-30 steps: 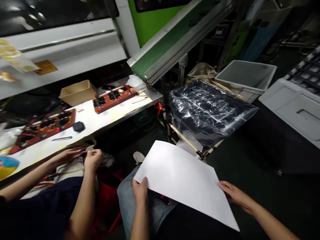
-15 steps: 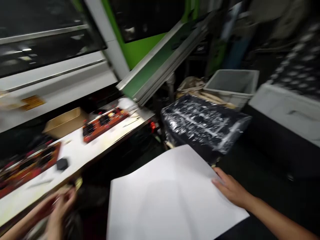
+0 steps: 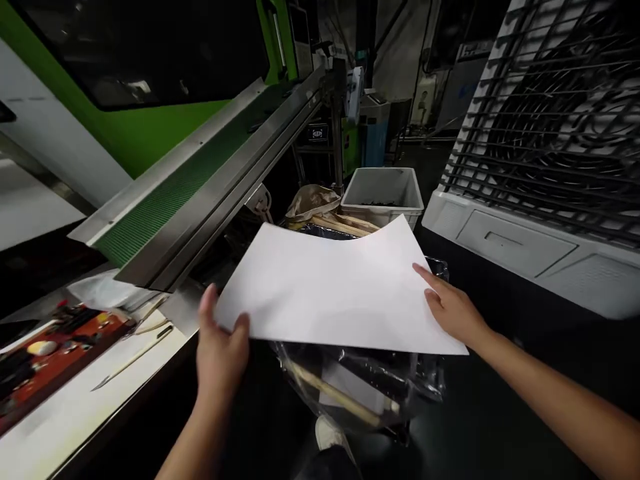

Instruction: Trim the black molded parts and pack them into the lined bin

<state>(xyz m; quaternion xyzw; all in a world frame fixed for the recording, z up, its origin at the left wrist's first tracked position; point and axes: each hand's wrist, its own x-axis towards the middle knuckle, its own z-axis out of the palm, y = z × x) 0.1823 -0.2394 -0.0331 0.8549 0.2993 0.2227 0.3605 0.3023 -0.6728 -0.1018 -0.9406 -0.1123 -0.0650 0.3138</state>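
Note:
A large white sheet (image 3: 330,287), like paper or thin card, spans the middle of the view with its far edge bowed downward. At its near left corner is my left hand (image 3: 220,357), with the thumb over the sheet and the other fingers partly hidden. On the right edge, my right hand (image 3: 457,313) grips the sheet, its index finger stretched along the top. Under the sheet is a container lined with clear plastic film (image 3: 360,380); most of it is covered. A wooden strip (image 3: 335,393) shows through the film at the near side.
Left of the sheet, a green conveyor (image 3: 175,207) slopes down toward a white worktable (image 3: 125,393) bearing a red fixture (image 3: 65,360) and a pointed tool (image 3: 133,357). A grey bin (image 3: 383,190) stands behind. To the right is a large grey crate (image 3: 520,233). My shoe (image 3: 330,433) shows below.
The view has swung right. The sheet has moved over the plastic-lined container, and my left hand has come into view at its left corner. Another person's hands at lower left are out of view.

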